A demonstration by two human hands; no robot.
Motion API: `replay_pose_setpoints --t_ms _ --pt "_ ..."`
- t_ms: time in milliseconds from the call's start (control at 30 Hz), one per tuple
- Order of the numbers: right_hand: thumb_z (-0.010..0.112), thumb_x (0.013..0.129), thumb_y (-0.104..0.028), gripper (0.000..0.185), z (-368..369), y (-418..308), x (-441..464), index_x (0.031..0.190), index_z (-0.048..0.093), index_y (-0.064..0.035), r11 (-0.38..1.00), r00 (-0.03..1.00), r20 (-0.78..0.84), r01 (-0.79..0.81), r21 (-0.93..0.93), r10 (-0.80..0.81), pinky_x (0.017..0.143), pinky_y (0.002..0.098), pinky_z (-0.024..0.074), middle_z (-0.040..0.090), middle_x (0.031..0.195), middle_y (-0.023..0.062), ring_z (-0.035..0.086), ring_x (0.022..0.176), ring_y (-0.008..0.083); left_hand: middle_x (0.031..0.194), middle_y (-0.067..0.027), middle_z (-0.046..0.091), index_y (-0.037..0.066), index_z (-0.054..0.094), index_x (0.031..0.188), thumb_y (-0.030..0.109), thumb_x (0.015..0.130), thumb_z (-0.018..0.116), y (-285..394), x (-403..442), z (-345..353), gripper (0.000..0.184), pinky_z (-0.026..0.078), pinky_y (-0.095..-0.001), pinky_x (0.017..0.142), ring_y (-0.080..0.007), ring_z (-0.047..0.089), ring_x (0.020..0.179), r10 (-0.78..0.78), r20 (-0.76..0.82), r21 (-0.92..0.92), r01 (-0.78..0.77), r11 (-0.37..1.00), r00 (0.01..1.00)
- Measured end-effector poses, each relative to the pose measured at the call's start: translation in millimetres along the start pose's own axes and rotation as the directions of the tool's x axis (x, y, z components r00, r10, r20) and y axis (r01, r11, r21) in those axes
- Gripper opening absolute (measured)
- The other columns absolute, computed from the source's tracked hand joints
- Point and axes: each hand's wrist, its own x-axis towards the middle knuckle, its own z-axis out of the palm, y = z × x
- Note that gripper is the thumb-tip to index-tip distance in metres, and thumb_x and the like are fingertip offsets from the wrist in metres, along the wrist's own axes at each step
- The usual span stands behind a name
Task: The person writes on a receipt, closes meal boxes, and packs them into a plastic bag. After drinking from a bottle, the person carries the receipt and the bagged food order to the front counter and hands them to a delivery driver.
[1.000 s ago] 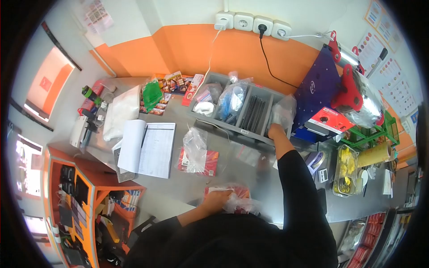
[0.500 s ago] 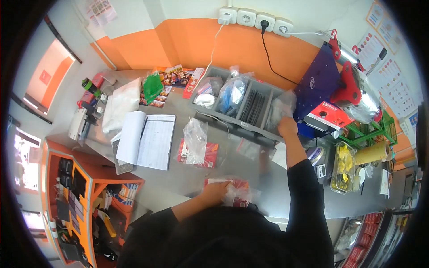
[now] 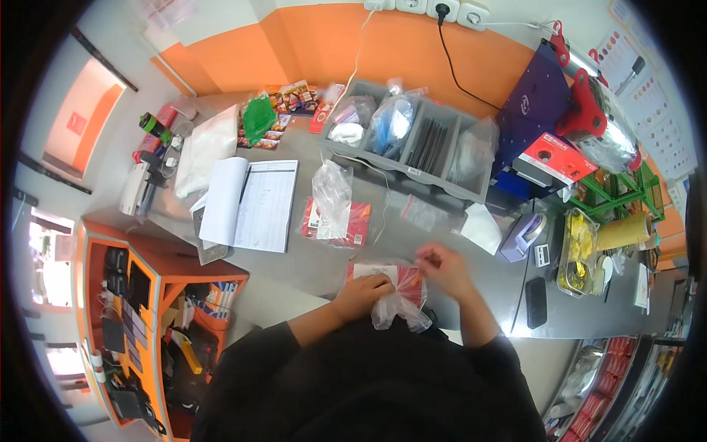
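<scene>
Close to my body at the table's front edge lies a red and white box inside a clear plastic bag (image 3: 403, 311). My left hand (image 3: 363, 296) is closed around the gathered neck of this bag, on top of the box. Just right of it, my right hand (image 3: 444, 271) hovers with thumb and fingers pinched together. Whatever sits in that pinch is too small and blurred to make out. A second red box (image 3: 359, 225), bagged in clear plastic, rests further back on the table.
A grey divided tray (image 3: 465, 193) at the back holds plastic bags and black sticks. An open notebook (image 3: 266, 210) lies to the left. On the right are a purple tape dispenser (image 3: 521, 239), a black phone (image 3: 536, 302) and a clear tray of yellow items (image 3: 577, 254).
My right hand has come back from the tray's right compartment to beside the bag. My left hand stays on the bag's neck. The view has tilted down slightly.
</scene>
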Motion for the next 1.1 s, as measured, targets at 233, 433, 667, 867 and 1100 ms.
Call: replay_pose_setpoints --t_ms 233,433,667,867,1100 --pt "0.069 0.083 -0.008 0.016 37 -18 -36 0.098 0.067 -0.0037 0.894 0.946 0.120 0.325 -0.308 -0.302 0.075 0.0389 0.0522 0.068 0.094 0.0135 0.065 0.084 0.0319 0.096 -0.0012 0.062 0.012 0.060 0.098 0.013 0.076 0.065 6 -3 3 0.023 0.052 -0.0327 0.072 -0.0214 0.066 0.083 0.151 -0.147 0.180 -0.124 0.976 0.978" --pt "0.068 0.083 -0.007 0.015 38 -22 -37 0.098 0.067 -0.0040 0.957 0.975 0.059 0.222 -0.186 -0.215 0.080 0.0413 0.0516 0.068 0.097 0.0135 0.064 0.090 0.0342 0.101 -0.0038 0.065 0.011 0.066 0.103 0.011 0.076 0.065 6 -5 3 0.027 0.052 -0.0350 0.074 -0.0236 0.066 0.088 0.189 -0.141 0.201 -0.159 0.967 0.972" --pt "0.066 0.084 -0.009 0.013 46 -9 -34 0.097 0.068 -0.0073 0.861 0.932 0.056 0.354 -0.366 -0.359 0.077 0.0417 0.0526 0.065 0.096 0.0099 0.064 0.089 0.0318 0.102 -0.0035 0.065 0.010 0.066 0.103 0.011 0.075 0.065 11 -4 2 0.027 0.052 -0.0350 0.075 -0.0225 0.066 0.091 0.196 -0.155 0.220 -0.160 0.962 0.968" --pt "0.066 0.082 -0.010 0.013 41 4 -21 0.095 0.069 -0.0090 0.842 0.912 0.162 0.410 -0.352 -0.377 0.077 0.0401 0.0524 0.064 0.097 0.0064 0.064 0.089 0.0292 0.103 -0.0054 0.064 0.009 0.065 0.099 0.012 0.076 0.065 15 10 -9 0.024 0.051 -0.0358 0.079 -0.0234 0.063 0.097 0.141 -0.053 0.201 -0.128 0.971 0.989" --pt "0.067 0.081 -0.012 0.022 41 13 -16 0.102 0.066 -0.0066 0.859 0.938 0.139 0.348 -0.376 -0.319 0.075 0.0426 0.0521 0.065 0.098 0.0123 0.065 0.089 0.0345 0.094 -0.0138 0.068 0.005 0.066 0.098 0.015 0.076 0.073 8 22 -11 0.026 0.051 -0.0378 0.078 -0.0283 0.066 0.089 -0.526 0.011 -0.388 0.488 0.781 0.850"
